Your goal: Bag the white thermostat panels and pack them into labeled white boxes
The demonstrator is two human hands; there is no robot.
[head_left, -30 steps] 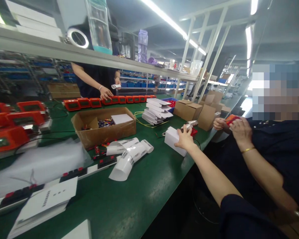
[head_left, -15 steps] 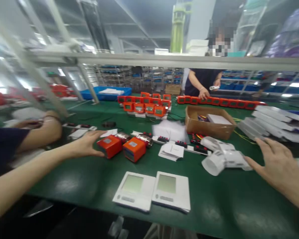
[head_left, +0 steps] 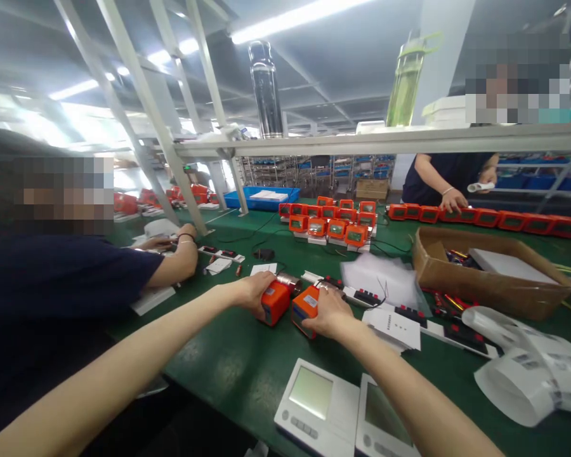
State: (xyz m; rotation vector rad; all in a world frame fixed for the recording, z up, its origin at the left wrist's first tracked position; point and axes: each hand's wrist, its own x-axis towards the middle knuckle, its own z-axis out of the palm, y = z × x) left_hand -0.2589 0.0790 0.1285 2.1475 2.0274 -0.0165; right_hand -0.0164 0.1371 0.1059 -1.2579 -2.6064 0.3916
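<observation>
My left hand (head_left: 255, 294) is closed around the left side of an orange box-shaped device (head_left: 276, 303), which has a shiny metal cylinder at its far end. Beside it, my right hand (head_left: 333, 312) grips a second orange box-shaped device (head_left: 304, 306) from the right, its fingers over the top and partly covering the metal end. Both devices rest on the green tabletop (head_left: 209, 355), a small gap between them. Nearer to me lie two white panels with grey-green screens, the left panel (head_left: 340, 406) in full view and the right panel (head_left: 368, 438) partly under my right forearm.
Folded white leaflets (head_left: 394, 327) and black-and-red strips (head_left: 464, 339) lie right of my hands. Beyond are a cardboard box (head_left: 485, 285), a rolled label strip (head_left: 514, 387) and orange units (head_left: 335, 230). One co-worker (head_left: 76, 273) sits close on the left; another (head_left: 428, 178) stands across.
My right hand has left the label roll's side and moved left onto the right orange device. My left hand has closed on the left one. The view has turned left.
</observation>
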